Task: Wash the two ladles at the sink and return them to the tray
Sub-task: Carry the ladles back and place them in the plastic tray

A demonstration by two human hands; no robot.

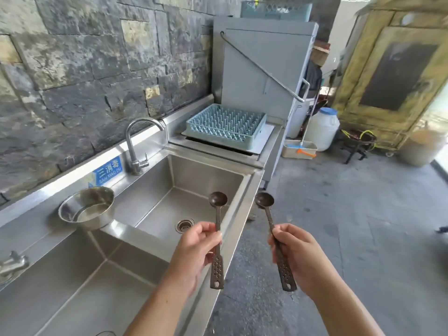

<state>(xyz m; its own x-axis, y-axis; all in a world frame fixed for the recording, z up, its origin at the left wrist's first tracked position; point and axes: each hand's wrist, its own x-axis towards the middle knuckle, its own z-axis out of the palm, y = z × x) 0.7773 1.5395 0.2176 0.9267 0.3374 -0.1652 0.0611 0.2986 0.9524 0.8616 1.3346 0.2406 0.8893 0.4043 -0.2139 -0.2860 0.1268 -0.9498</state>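
Lower centre, the left hand's [194, 248] fingers [208, 236] curl round one small dark-brown perforated-handled metal ladle [217, 214], bowl up over the stainless-steel sink's [206, 175] near rim. The right hand's [298, 255] fingers [278, 236] grip its twin [268, 214] further right, over the floor [339, 214]. Held apart and upright, they look ready for rinsing.

Blue sign [108, 171] on sink backsplash [60, 180]: "三消毒", "SAN XIAO DU".
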